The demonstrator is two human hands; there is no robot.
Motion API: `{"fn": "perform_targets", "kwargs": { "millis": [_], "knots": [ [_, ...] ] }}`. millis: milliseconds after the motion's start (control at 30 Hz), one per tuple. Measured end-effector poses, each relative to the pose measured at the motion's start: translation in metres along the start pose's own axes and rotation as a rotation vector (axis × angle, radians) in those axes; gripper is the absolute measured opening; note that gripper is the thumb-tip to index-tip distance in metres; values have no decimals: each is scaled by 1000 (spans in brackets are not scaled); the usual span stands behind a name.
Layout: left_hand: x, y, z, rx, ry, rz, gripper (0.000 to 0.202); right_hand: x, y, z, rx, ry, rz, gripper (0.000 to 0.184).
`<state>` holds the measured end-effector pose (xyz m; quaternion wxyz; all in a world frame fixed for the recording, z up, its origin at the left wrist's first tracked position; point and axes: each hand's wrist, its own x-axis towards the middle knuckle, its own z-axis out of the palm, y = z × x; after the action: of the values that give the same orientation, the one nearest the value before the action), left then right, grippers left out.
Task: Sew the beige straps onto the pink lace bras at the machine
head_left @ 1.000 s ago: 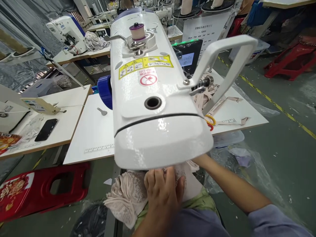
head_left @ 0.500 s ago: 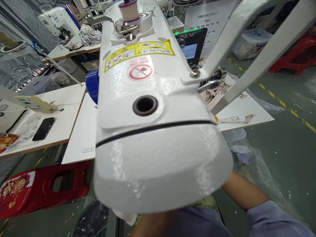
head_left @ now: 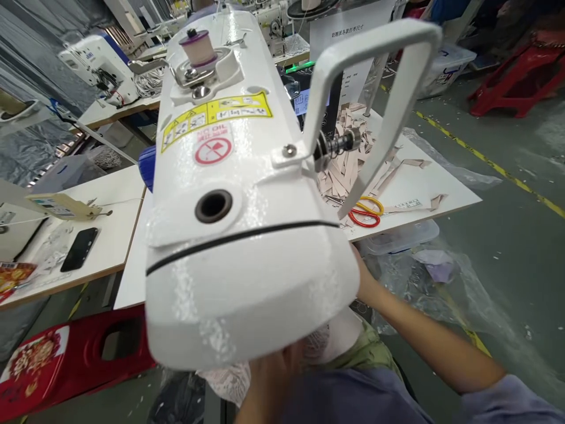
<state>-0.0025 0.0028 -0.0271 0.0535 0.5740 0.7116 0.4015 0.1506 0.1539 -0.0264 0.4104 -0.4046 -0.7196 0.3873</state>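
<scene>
Lace fabric [head_left: 229,380] beside left hand [head_left: 271,371], fingers hidden under sewing machine [head_left: 238,194]

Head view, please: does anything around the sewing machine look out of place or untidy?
Mostly orderly. On the white table, the beige fabric strips lie in a loose, tangled heap beside the yellow and red scissors. Crumpled clear plastic lies on the floor. Both hands are hidden beneath the sewing machine.

glossy white enamelled sewing machine [head_left: 238,194], lacy cloth [head_left: 229,380]
</scene>
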Motion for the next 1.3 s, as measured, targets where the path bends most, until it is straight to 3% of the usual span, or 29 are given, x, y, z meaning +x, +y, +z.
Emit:
{"fn": "perform_targets", "kwargs": {
  "millis": [100, 200, 333, 767, 967, 1167, 1300],
  "knots": [
    [5, -6, 4, -226, -120, -181, 44, -24, 11, 2, 93, 6, 37, 28],
    [10, -7, 8, -376, -217, -237, 40, -43, 15, 7, 112, -27, -9, 40],
    [10, -6, 4, -420, -282, -279, 45, -56, 11, 7, 88, -75, -69, 55],
    [6, 7, -5, -369, -245, -278, 51, -64, 14, 2, 13, -120, -126, 58],
    [7, 17, -7, -369, -227, -365, 54, -69, 18, -1, -36, -156, -94, 64],
    [4, 26, -10, -419, -200, -421, 47, -76, 30, -7, -125, -183, -161, 71],
    [16, 13, -8, -585, -216, -447, 44, -78, 32, -19, -174, -193, -139, 55]
  ]
}}
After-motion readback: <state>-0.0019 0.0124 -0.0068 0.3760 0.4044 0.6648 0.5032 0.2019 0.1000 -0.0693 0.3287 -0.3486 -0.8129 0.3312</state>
